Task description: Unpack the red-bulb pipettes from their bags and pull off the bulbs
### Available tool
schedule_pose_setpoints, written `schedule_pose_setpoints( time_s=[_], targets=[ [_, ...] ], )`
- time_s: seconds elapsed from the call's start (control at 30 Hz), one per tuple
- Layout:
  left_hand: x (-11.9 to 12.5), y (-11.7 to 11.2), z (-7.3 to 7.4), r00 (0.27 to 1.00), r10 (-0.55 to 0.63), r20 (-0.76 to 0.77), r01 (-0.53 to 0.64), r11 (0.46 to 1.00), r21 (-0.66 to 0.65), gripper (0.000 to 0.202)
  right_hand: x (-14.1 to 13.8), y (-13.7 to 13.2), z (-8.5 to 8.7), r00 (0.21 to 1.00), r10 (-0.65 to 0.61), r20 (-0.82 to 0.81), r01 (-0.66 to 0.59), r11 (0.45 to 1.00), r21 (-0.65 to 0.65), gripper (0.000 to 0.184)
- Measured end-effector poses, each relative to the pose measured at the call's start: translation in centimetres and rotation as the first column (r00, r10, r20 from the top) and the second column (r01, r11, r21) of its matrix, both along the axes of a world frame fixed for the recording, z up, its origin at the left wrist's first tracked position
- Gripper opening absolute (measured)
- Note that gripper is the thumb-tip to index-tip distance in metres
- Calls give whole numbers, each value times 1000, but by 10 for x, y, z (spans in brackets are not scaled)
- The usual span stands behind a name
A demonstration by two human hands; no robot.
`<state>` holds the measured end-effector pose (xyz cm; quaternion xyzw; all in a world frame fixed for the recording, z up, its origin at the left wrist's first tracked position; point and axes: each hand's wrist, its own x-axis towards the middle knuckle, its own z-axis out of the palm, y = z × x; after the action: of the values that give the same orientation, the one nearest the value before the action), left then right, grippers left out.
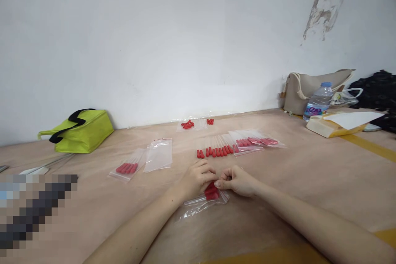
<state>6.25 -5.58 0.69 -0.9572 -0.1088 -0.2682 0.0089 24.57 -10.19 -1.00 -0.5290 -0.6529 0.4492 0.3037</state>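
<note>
My left hand (196, 179) and my right hand (236, 180) meet at the top edge of a clear zip bag (204, 202) that lies flat on the table (293, 181). The bag holds several glass droppers with red rubber bulbs (212, 192). Both hands have their fingers curled and pinched on the bag's opening. Just beyond my hands lies a loose row of red-bulbed droppers (216, 151). To the right of that row are filled bags (256, 142).
An empty clear bag (159, 154) and a filled one (126, 168) lie to the left. Loose red bulbs (187, 124) sit near the wall. A lime-green bag (78, 130) stands far left; a beige bag (309, 88), water bottle (318, 101) and yellow packet (337, 126) far right.
</note>
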Motion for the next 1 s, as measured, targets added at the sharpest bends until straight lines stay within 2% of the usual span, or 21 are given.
schedule_pose_setpoints(
  time_s=[0.23, 0.37, 0.47, 0.57, 0.67, 0.73, 0.83, 0.9, 0.93, 1.0],
  targets=[
    [0, -1, -2, 1000, 7, -30, -2, 988, 155, 25, 1, 0, 0, 996, 8, -86, -12, 999, -40, 40],
    [-2, -2, -1, 999, 29, -26, -24, 984, 179, 25, 0, 0, 3, 995, 32, -94, -37, 998, -53, 38],
    [-5, -2, -1, 998, 53, -23, -49, 988, 150, 21, -1, -1, 5, 999, 7, -43, -9, 999, -40, 34],
    [-7, -1, -3, 997, 75, -21, -72, 993, 98, 21, -2, -2, 4, 997, -36, 70, 32, 998, 56, 31],
    [-9, -1, -2, 996, 93, -11, -92, 995, 37, 21, 1, -3, 0, 994, -74, 76, 52, 964, 259, 17],
    [-9, -1, -1, 995, 103, -6, -103, 995, -10, 21, 4, -4, -3, 995, -65, 69, 26, 885, 465, 7],
    [-9, -1, 0, 994, 110, -9, -110, 992, -59, 22, 7, -4, -5, 977, -63, 205, -111, 669, 735, 16],
    [-9, -1, 1, 993, 115, -11, -116, 990, -75, 22, 6, -4, -6, 945, -121, 303, -197, 528, 826, 15],
    [-9, -1, 0, 993, 117, -9, -118, 990, -79, 23, 5, -4, -6, 933, -158, 324, -216, 474, 853, 14],
    [-10, -1, 0, 993, 120, -6, -120, 989, -88, 24, 2, -4, -6, 918, -219, 330, -220, 412, 885, 11]
  ],
)
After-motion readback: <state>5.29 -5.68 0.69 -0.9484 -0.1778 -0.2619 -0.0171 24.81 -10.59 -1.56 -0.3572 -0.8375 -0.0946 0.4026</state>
